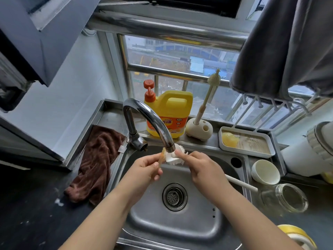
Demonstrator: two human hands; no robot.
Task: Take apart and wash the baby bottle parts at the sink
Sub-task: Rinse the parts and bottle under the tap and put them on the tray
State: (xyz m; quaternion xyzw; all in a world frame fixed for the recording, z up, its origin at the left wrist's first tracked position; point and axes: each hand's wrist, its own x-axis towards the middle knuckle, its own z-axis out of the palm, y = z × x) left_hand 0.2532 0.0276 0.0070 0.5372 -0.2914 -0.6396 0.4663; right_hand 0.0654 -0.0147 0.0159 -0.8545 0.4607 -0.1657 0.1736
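Under the tap (153, 123), our left hand (146, 170) pinches a small amber bottle part (162, 156); our right hand (203, 170) grips the brush (175, 156). Light, soft, slippery: we'd hold its rim.

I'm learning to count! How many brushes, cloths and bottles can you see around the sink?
Brushes: 2, one white brush under the tap, one slim brush standing in its holder.
Cloths: 2, brown cloth, grey cloth.
Bottles: 1, yellow soap bottle.
Total: 5
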